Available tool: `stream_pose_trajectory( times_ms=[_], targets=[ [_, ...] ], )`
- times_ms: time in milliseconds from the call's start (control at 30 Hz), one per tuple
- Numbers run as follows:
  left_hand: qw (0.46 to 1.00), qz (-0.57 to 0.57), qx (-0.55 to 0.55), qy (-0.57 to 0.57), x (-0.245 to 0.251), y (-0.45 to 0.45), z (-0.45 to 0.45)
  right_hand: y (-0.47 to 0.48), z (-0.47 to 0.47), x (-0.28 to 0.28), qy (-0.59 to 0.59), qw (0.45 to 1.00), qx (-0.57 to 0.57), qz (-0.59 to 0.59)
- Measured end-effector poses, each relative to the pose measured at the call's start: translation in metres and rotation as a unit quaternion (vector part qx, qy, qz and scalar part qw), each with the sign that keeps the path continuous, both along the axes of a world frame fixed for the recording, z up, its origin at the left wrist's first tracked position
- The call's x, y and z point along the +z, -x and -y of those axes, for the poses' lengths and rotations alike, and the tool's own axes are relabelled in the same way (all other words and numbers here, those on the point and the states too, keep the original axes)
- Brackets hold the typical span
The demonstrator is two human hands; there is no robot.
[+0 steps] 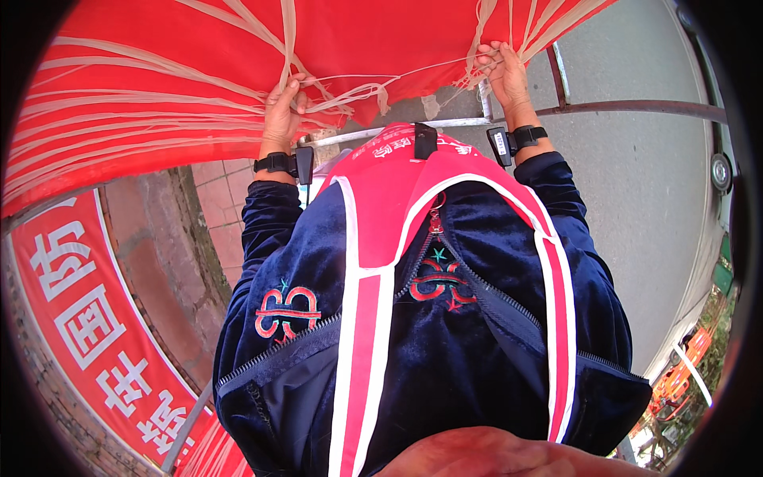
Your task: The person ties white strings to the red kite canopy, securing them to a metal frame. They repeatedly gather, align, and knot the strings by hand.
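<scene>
Across the top spreads a large red fabric sheet (381, 36) with many pale, narrow strips fanning over it. My left hand (286, 107) pinches a gathered bunch of pale strips (179, 68) at the sheet's lower edge. At the upper right, my right hand (503, 74) has its fingers closed on another bunch of strips. A thin pale cord (411, 70) stretches between both hands. Looped strips with frayed ends (372, 90) hang beside my left hand. Both wrists wear black straps with small black devices.
A metal frame (632, 107) runs behind the hands, with a paler bar (351, 136) below them. Grey pavement (632, 203) lies to the right, paving tiles (220, 197) to the left. A red banner (89, 310) bearing white writing is at the left. A vehicle's wheel (721, 172) shows at the right edge.
</scene>
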State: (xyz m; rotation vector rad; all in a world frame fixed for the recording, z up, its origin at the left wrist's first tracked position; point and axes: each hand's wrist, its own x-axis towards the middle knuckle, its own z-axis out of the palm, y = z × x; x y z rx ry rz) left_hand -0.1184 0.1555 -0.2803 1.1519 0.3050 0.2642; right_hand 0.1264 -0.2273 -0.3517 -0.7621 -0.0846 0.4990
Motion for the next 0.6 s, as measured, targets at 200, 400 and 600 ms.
stream_pose_trajectory(
  times_ms=[200, 400, 600],
  targets=[
    [0.995, -0.014, 0.066, -0.07, 0.004, 0.012, -0.018, -0.024, 0.034, -0.003, 0.001, 0.995, -0.098, -0.012],
    [0.983, -0.011, 0.142, -0.114, 0.008, 0.019, -0.031, -0.03, 0.057, 0.003, 0.027, 0.994, -0.108, 0.001],
    [0.982, -0.092, 0.014, -0.165, 0.0, 0.012, 0.011, -0.003, 0.04, 0.013, 0.109, 0.989, 0.084, 0.054]
  ],
)
